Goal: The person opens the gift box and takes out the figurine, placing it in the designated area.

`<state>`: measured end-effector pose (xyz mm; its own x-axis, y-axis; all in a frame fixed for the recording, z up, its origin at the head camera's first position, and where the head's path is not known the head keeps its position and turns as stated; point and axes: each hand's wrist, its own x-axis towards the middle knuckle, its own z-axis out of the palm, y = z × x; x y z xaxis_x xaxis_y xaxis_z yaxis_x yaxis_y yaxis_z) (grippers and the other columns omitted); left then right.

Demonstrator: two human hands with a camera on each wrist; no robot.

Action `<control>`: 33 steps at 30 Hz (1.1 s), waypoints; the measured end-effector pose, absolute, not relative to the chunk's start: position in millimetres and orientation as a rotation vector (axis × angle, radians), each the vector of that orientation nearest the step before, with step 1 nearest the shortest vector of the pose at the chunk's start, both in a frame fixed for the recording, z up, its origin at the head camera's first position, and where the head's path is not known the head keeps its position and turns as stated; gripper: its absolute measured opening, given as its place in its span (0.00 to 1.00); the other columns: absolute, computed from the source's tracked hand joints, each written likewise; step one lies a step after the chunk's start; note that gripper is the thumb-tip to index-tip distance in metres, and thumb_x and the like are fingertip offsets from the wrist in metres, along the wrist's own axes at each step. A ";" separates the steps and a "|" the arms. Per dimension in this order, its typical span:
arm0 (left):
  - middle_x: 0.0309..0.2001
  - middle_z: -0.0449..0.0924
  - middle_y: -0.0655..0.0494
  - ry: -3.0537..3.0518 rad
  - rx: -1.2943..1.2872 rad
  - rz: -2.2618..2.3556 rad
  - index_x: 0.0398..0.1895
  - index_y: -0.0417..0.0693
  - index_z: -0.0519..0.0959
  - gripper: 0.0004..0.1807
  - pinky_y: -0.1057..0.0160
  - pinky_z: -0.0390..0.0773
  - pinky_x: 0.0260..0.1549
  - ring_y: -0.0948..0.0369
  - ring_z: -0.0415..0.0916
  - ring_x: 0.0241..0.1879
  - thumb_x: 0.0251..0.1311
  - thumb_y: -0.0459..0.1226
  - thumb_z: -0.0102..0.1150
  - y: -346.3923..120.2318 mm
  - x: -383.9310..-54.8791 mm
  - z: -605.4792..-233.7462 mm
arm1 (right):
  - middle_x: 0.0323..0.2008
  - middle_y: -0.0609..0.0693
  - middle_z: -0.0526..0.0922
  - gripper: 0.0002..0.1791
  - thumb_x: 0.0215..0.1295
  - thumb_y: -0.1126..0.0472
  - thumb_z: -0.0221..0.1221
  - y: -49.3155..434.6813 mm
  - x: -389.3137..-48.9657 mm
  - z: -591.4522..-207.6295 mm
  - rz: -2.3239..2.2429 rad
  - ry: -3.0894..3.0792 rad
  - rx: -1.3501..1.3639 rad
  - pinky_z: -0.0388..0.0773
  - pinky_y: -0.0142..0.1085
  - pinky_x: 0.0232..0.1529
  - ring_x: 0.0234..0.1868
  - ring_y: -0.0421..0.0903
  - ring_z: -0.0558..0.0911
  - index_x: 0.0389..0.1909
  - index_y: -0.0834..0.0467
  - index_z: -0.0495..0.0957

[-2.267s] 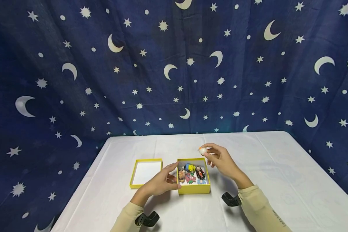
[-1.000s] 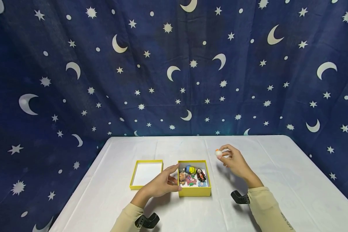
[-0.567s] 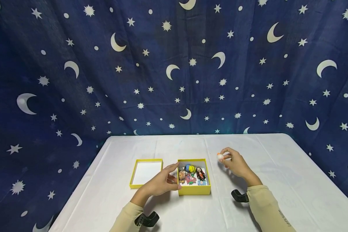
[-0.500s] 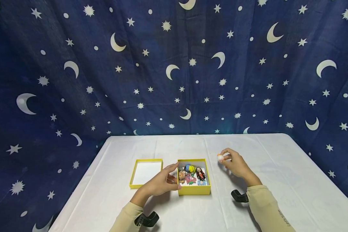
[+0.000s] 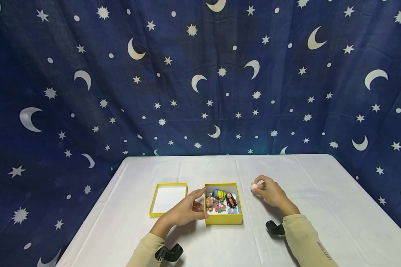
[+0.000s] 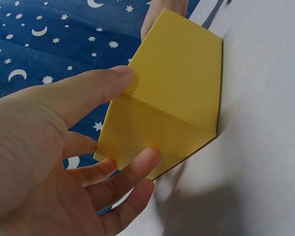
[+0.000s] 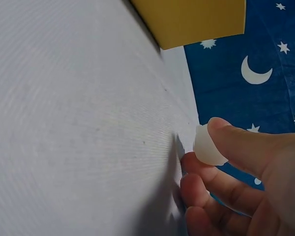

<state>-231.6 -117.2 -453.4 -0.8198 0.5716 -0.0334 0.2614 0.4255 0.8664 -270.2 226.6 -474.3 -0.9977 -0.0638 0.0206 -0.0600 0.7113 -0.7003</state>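
My right hand (image 5: 272, 193) pinches a small white rounded toy with an orange top (image 5: 254, 186) between thumb and fingers, low over the table to the right of the box. In the right wrist view, the toy (image 7: 206, 147) shows only its smooth white side. The yellow box (image 5: 224, 219) stands uncovered, and my left hand (image 5: 185, 209) grips its left side, thumb near the front corner and a finger at the back corner. Inside lie several figurines: a blue-and-yellow one (image 5: 218, 194), a dark-haired doll (image 5: 231, 200), a brown one (image 5: 209, 202) and a pink one (image 5: 219, 206).
The yellow-rimmed lid (image 5: 168, 200) lies to the left of the box with its white inside up. A white cloth covers the table (image 5: 320, 193). Behind hangs a dark blue curtain (image 5: 173, 85) with moons and stars.
My right hand has carried the white toy from beside the box's back right corner out to the right, then lowered it toward the table. The left hand has stayed at the box.
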 end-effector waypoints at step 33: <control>0.79 0.52 0.39 2.352 0.730 1.365 0.81 0.46 0.52 0.50 0.52 0.80 0.55 0.56 0.80 0.50 0.60 0.38 0.70 -117.1 -231.2 -454.9 | 0.29 0.48 0.78 0.12 0.60 0.63 0.69 223.7 -268.1 -483.4 -1.019 3.092 -0.269 0.66 0.36 0.31 0.30 0.43 0.73 0.39 0.55 0.75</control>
<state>-231.2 -117.1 -454.9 -0.8164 0.5771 -0.0227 0.2666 0.4115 0.8715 -268.1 223.7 -483.4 -0.9787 -0.1167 0.1692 -0.1944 0.7927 -0.5778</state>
